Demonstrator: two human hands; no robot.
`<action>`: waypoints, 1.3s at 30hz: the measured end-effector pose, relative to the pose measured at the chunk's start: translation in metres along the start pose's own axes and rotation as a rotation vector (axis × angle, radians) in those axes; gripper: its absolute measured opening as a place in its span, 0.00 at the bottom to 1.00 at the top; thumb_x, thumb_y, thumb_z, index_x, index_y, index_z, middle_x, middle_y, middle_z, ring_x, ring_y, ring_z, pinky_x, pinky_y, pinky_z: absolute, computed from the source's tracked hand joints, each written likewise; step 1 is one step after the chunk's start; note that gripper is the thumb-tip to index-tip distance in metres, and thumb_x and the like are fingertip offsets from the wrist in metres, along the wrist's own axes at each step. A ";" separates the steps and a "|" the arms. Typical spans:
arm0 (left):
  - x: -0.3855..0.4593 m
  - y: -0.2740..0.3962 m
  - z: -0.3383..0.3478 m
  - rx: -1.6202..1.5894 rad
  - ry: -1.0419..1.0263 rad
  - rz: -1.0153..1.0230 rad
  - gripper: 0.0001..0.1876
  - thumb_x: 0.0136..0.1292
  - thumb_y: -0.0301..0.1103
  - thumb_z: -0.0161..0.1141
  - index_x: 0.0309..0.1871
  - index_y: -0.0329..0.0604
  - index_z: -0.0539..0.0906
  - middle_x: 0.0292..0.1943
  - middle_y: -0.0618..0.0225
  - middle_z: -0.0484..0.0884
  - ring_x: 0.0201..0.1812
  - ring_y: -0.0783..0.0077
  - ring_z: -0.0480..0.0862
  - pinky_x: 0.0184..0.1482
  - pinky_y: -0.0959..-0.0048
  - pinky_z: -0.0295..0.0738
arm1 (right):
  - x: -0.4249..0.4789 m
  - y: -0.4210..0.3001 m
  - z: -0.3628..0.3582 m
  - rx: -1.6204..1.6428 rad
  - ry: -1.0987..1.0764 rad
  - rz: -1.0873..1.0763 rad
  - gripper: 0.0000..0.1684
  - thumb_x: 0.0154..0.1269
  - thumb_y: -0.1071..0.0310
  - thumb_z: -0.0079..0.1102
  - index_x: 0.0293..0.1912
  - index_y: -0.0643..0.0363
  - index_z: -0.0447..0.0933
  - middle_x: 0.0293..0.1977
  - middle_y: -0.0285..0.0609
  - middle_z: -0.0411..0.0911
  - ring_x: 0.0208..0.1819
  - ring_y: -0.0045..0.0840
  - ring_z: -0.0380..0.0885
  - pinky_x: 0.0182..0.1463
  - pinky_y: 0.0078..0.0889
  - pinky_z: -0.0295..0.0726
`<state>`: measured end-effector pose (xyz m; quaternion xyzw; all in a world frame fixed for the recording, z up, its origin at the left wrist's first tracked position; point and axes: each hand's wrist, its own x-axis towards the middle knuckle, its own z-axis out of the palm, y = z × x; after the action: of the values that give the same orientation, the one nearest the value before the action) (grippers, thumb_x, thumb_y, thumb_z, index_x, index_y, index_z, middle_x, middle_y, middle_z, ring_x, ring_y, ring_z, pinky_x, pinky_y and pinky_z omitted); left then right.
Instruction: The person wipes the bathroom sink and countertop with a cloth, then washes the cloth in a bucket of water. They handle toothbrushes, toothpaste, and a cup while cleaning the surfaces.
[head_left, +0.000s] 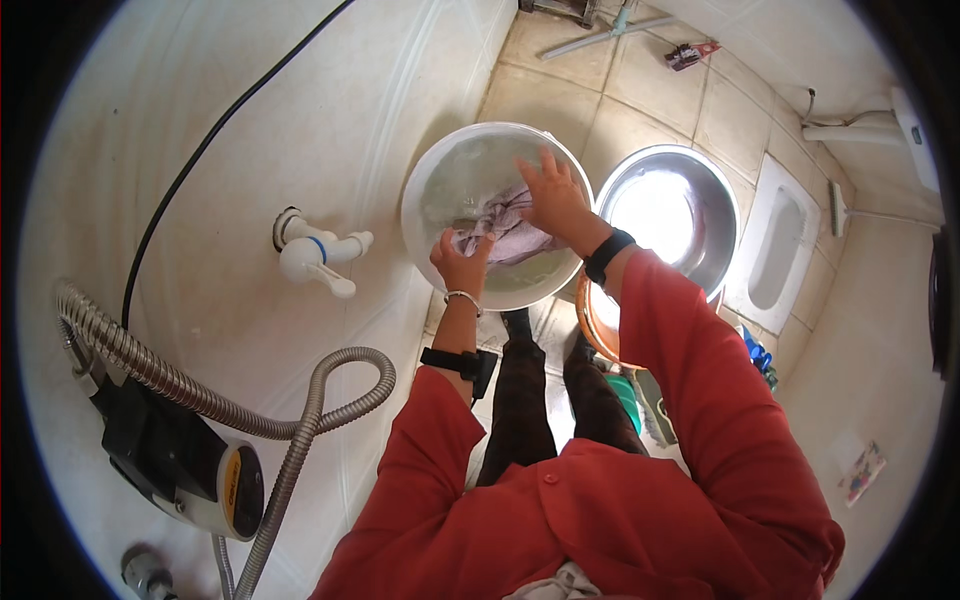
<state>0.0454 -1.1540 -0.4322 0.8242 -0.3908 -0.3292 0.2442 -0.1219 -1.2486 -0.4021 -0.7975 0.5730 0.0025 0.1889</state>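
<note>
A large white plastic basin (450, 172) holds water and a wet, crumpled pale pink-mauve cloth (514, 229). Over the cloth's left end is my left hand (463, 262), thumb and fingers apart; whether it pinches the fabric is not clear. My right hand (553, 196) lies above the cloth's upper right part with its fingers spread, the palm close to the fabric. A bracelet and a black strap are on my left arm, and a black band is round my right wrist.
Right of the basin stands a shiny metal basin (716, 217), with an orange basin (592, 326) partly beneath it. A white plastic tap (319, 259) and a coiled metal hose (300, 427) are at the left wall. Farther right lies a squat toilet (776, 244). A brush (686, 56) lies on the tiles.
</note>
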 end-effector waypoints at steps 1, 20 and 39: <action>-0.001 -0.004 0.000 0.236 0.030 0.198 0.44 0.42 0.46 0.73 0.63 0.41 0.66 0.65 0.49 0.59 0.65 0.48 0.61 0.62 0.57 0.64 | -0.003 -0.004 -0.014 0.030 -0.104 -0.025 0.35 0.47 0.61 0.68 0.58 0.51 0.69 0.57 0.50 0.62 0.56 0.48 0.65 0.53 0.50 0.72; 0.020 0.015 0.011 -0.732 -0.341 -0.642 0.24 0.62 0.54 0.53 0.44 0.39 0.79 0.38 0.61 0.82 0.43 0.62 0.81 0.48 0.63 0.74 | -0.009 -0.016 0.011 0.336 -0.575 0.029 0.21 0.40 0.64 0.65 0.40 0.58 0.81 0.43 0.55 0.76 0.44 0.47 0.77 0.47 0.40 0.77; 0.008 0.038 -0.007 -1.648 -0.785 -0.530 0.20 0.68 0.48 0.45 0.42 0.38 0.77 0.44 0.61 0.79 0.45 0.64 0.79 0.48 0.65 0.75 | -0.030 -0.093 -0.056 0.743 0.257 -0.131 0.29 0.49 0.42 0.63 0.31 0.63 0.77 0.35 0.51 0.73 0.43 0.43 0.73 0.51 0.39 0.71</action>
<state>0.0359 -1.1808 -0.4050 0.2851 0.1099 -0.7995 0.5172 -0.0590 -1.2129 -0.3156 -0.7035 0.5019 -0.3165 0.3911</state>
